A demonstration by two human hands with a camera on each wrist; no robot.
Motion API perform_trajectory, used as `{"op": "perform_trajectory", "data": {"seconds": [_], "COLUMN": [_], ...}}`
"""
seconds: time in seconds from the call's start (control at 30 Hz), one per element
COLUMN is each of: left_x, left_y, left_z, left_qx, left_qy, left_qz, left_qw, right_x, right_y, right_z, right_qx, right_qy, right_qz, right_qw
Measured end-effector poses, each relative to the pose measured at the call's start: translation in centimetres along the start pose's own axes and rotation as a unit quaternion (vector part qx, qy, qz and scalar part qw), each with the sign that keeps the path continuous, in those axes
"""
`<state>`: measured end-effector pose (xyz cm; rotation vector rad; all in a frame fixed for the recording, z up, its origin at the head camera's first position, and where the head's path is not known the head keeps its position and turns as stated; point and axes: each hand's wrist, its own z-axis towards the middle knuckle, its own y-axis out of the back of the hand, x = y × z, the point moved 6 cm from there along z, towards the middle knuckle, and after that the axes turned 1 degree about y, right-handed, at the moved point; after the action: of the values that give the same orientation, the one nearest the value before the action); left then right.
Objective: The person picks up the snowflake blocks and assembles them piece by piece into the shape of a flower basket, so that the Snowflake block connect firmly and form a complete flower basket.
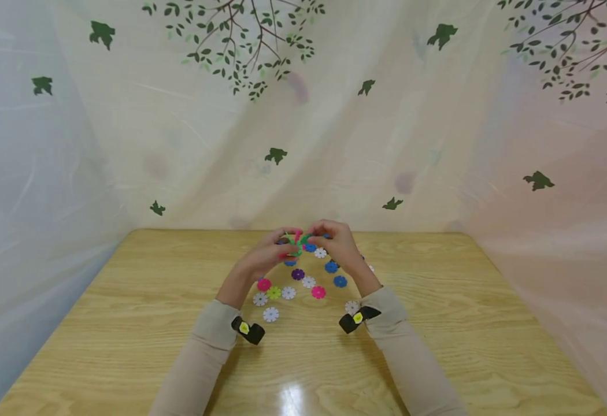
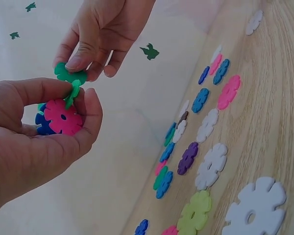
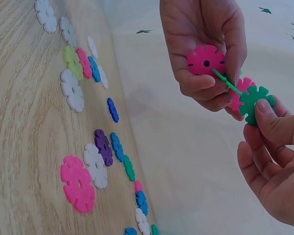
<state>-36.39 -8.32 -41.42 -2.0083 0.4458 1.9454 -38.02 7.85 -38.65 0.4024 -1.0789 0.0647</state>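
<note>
My left hand holds a small cluster of joined flower-shaped plastic discs above the table. In the left wrist view a pink disc faces the camera, with a blue disc partly behind it. A bright green disc stands edge-on out of the cluster in the right wrist view. My right hand pinches a darker green disc between thumb and fingers, its edge right at the bright green one. Fingers hide part of the cluster.
Several loose flower discs lie on the wooden table below my hands, among them a purple disc, a yellow-green disc and a pink disc. Behind the table hangs a pale curtain with leaf prints.
</note>
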Motion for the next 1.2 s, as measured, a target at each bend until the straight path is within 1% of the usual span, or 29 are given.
{"op": "perform_trajectory", "data": {"seconds": [0.17,0.33,0.43,0.6,0.7,0.8,0.9,1.0,1.1,1.2], "left_x": [0.0,-0.1,-0.1,-0.4,-0.5,-0.6,-0.5,-0.3,-0.2,-0.1], "left_y": [-0.2,-0.3,-0.5,-0.8,-0.8,-0.8,-0.7,-0.4,0.0,0.3], "left_z": [-0.1,0.0,-0.1,-0.4,-0.5,-0.5,-0.5,-0.4,-0.3,-0.3], "left_qx": [0.009,0.017,0.017,0.013,0.010,0.011,0.014,0.001,-0.021,-0.039], "left_qy": [0.002,0.003,0.002,-0.002,-0.005,-0.003,0.001,0.009,0.019,0.026], "left_qz": [-0.010,-0.018,-0.028,-0.043,-0.044,-0.043,-0.042,-0.047,-0.055,-0.061], "left_qw": [0.9999,0.9997,0.9994,0.9990,0.9990,0.9990,0.9990,0.9989,0.9981,0.9970], "right_x": [0.2,0.1,0.1,-0.2,-0.2,-0.1,-0.1,0.2,0.3,-0.1], "right_y": [-0.1,-0.3,-0.5,-0.8,-0.9,-0.8,-0.5,-0.3,-0.1,-0.1], "right_z": [-0.1,-0.2,-0.1,-0.1,-0.2,-0.3,-0.3,-0.3,-0.3,-0.4], "right_qx": [0.004,-0.001,-0.016,-0.054,-0.059,-0.047,-0.023,0.005,0.033,0.067], "right_qy": [0.006,0.014,0.016,-0.001,-0.009,-0.011,-0.008,-0.005,-0.017,-0.052], "right_qz": [-0.005,-0.007,-0.001,0.014,0.020,0.028,0.039,0.038,0.014,-0.026], "right_qw": [1.0000,0.9999,0.9997,0.9985,0.9980,0.9984,0.9989,0.9992,0.9992,0.9961]}}
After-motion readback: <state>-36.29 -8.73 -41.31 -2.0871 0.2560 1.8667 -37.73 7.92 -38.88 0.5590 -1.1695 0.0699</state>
